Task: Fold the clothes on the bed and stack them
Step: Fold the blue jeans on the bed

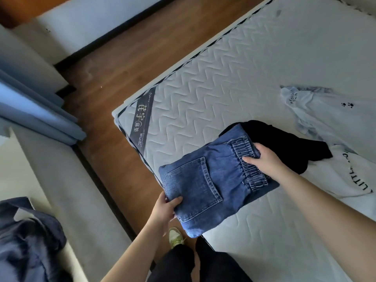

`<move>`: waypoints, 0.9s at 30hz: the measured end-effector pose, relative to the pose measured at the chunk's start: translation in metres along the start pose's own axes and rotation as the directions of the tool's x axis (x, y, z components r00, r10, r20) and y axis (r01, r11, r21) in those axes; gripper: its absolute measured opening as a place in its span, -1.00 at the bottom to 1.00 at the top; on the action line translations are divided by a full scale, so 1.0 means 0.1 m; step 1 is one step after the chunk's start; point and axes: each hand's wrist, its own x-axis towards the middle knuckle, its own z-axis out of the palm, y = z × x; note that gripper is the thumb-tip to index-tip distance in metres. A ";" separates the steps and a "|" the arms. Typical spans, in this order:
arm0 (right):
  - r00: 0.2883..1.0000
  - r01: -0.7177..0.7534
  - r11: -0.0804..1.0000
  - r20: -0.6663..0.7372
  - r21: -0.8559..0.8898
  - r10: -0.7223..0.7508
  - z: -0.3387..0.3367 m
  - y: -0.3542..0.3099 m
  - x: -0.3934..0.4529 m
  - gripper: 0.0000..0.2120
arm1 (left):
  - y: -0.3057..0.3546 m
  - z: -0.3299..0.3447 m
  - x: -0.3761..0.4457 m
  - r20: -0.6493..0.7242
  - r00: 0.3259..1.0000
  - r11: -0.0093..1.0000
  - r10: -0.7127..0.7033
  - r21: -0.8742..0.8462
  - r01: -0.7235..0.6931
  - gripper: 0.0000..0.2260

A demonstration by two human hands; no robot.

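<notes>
Wooden plank floor with dark skirting along pale walls. Blue curtain at left. Bare quilted white mattress, corner labelled. Daylight, even.

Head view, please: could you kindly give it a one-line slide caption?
Both hands, left and right, hold folded jeans at the mattress corner.

Quilted mattress: black garment, white shirts.
</notes>
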 end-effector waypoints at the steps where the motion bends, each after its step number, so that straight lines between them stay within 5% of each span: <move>1: 1.000 -0.005 1.000 0.021 -0.013 0.005 0.03 0.03 0.15 -0.58 | -0.05 0.04 0.10 -0.019 1.000 1.000 -0.009 -0.021 0.008 -0.71; 16: 0.994 -0.057 0.997 0.098 0.044 0.053 1.29 0.97 1.63 -0.78 | -0.69 -0.14 1.65 -0.202 0.979 0.994 -0.023 -0.112 0.001 -0.67; 27: 0.992 0.034 0.991 0.122 -0.132 -0.018 1.17 1.12 2.02 -0.70 | -0.77 -0.12 1.99 -0.203 0.968 0.982 -0.147 -0.148 0.118 -0.68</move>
